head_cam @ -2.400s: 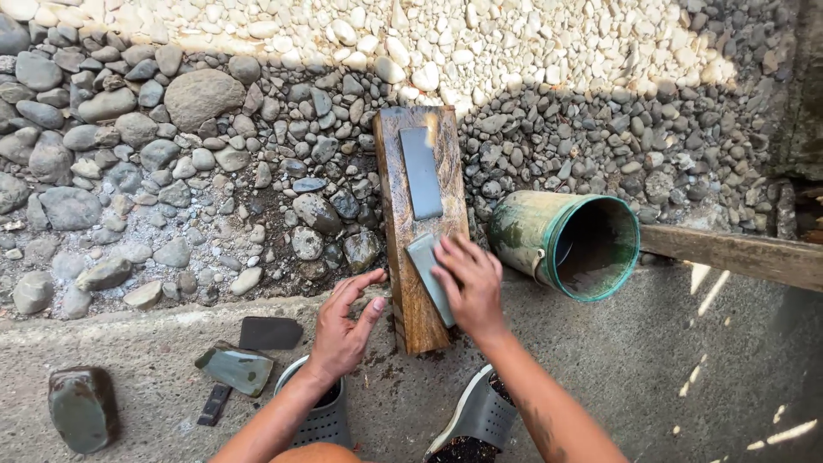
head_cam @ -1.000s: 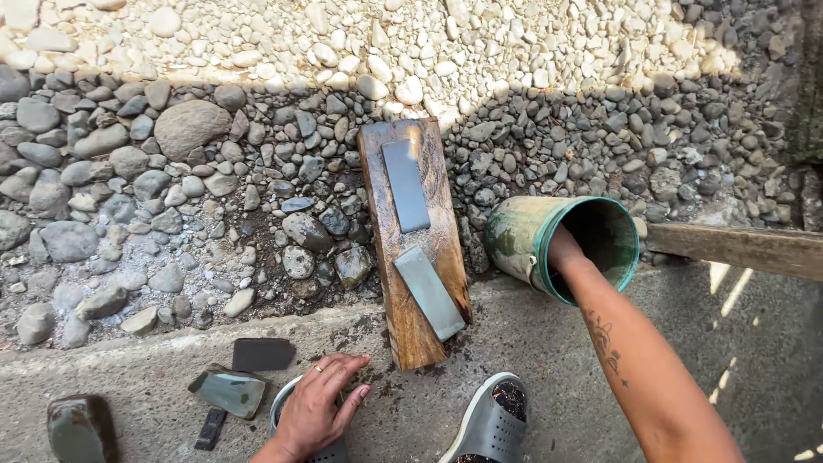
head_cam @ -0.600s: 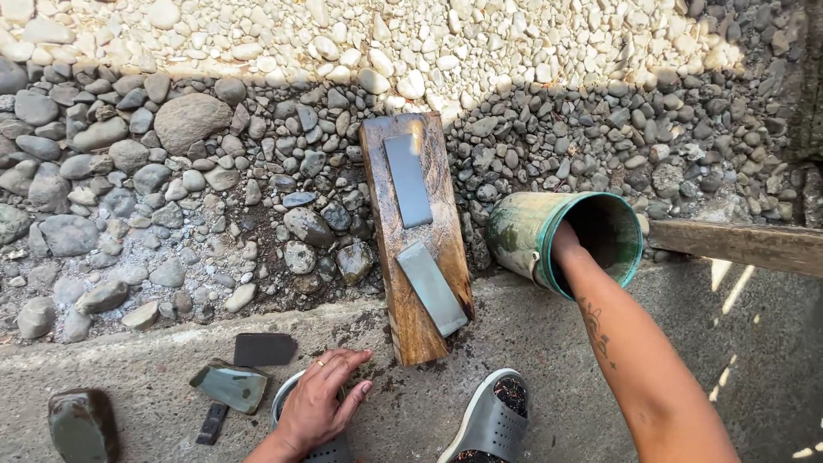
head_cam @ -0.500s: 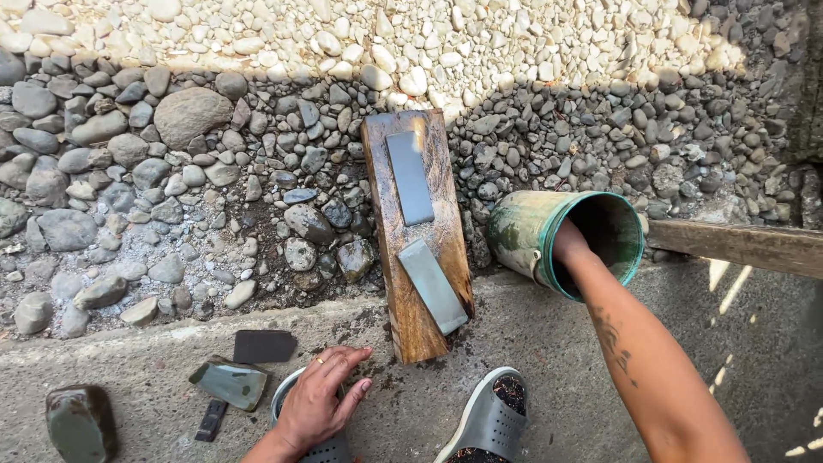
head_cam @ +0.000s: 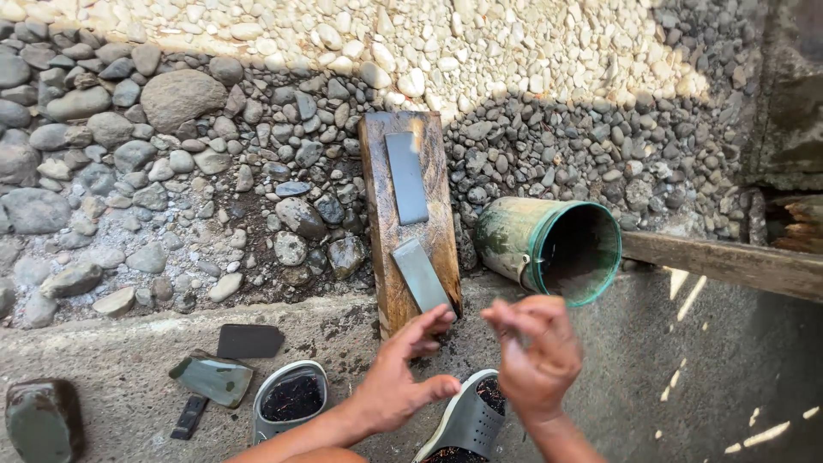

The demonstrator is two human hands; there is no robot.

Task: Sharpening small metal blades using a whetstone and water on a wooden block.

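Both hands raised together just below the wooden plank and its two sharpening stones.

Half a second ago the right hand (head_cam: 533,350) was inside the green bucket (head_cam: 549,249); now it is out, blurred, fingers curled together in front of the bucket's mouth, and whether it pinches anything I cannot tell. The left hand (head_cam: 403,369) has come up off the concrete, fingers spread, empty, fingertips just beside the lower sharpening stone (head_cam: 420,276). That stone is a grey flat bar lying slightly askew on the brown wooden plank (head_cam: 410,221), with the upper sharpening stone (head_cam: 406,177), darker grey, further up. The plank reaches from the concrete ledge (head_cam: 111,351) onto the pebbles (head_cam: 257,163).
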